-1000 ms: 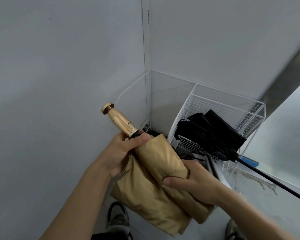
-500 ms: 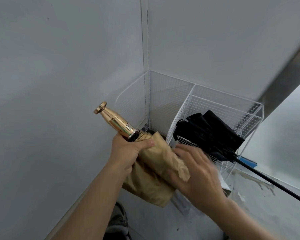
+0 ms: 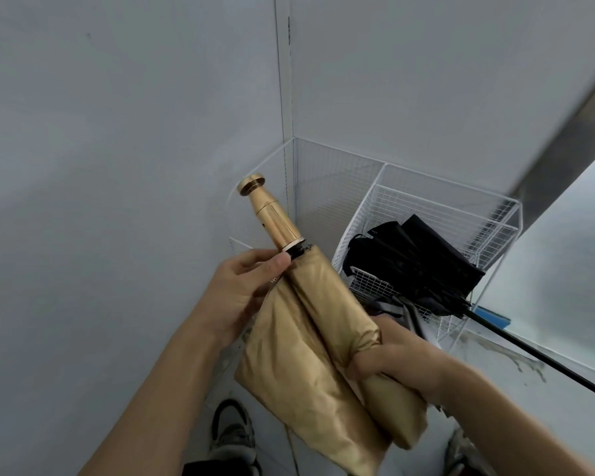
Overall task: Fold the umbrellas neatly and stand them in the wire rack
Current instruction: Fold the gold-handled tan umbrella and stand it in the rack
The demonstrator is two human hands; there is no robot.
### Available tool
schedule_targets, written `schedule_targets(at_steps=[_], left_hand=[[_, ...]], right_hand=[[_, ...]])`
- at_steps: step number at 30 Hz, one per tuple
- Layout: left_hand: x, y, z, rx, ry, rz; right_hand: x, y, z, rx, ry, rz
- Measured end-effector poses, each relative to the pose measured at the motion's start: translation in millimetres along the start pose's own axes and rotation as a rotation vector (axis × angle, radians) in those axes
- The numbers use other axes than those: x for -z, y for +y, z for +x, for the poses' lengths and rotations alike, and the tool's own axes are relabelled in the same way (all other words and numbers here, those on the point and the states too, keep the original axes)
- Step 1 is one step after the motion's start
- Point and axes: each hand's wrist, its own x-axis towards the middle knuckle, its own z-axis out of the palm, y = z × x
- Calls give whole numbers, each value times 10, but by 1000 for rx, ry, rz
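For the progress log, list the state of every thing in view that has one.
Wire rack: upright in the corner.
Gold umbrella: collapsed, partly rolled, one flap loose, outside the rack.
Black umbrella: loosely bunched, tilted in the rack, shaft sticking out.
Left hand: grips the gold umbrella near its upper end.
Right hand: grips its rolled fabric.

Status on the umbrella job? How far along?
Done: nothing clearly; the black umbrella lies loosely bunched across the wire rack, shaft poking out. In hand: gold umbrella, part rolled, left hand pinching its upper end, right hand gripping lower down. Left: finish rolling it, stand both upright.
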Motion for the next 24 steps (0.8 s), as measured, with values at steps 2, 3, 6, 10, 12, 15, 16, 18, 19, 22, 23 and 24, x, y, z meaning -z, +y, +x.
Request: schedule_targets(at_steps=[2,3,6,10,12,15,16,18,19,22,23,24], left_hand=[[-61,-14,8,-2,0,-29],[-85,-26,10,42,-40,-99],[-137,-56,-43,197,-200,-347],[-227,-94,-81,293,-115,-308],[-236,-91,-43,322,-35,-257],[-151,-128,86,285,183,-193],[-119,-144,114,278,288,-176],[-52,-164,153,254,520,-174],[-31,-159,156,234,617,-184],[-18,-124,127,177,753,-229],[-20,-131,124,163,772,-239],[-29,-139,121,154,783,-252]], right_hand=[[-24,-14,-21,-32,-113,126],[-39,-15,-24,-50,-154,159],[-88,-26,-28,-104,-229,145],[-104,-31,-6,-117,-146,-7],[-125,-14,14,-79,-79,-57],[-179,32,63,55,18,-41],[-186,43,68,115,67,-30],[-173,39,52,237,156,-74],[-166,31,32,292,165,-131],[-263,26,-43,389,172,-498],[-317,54,-38,428,222,-660],[-360,96,-20,477,286,-776]])
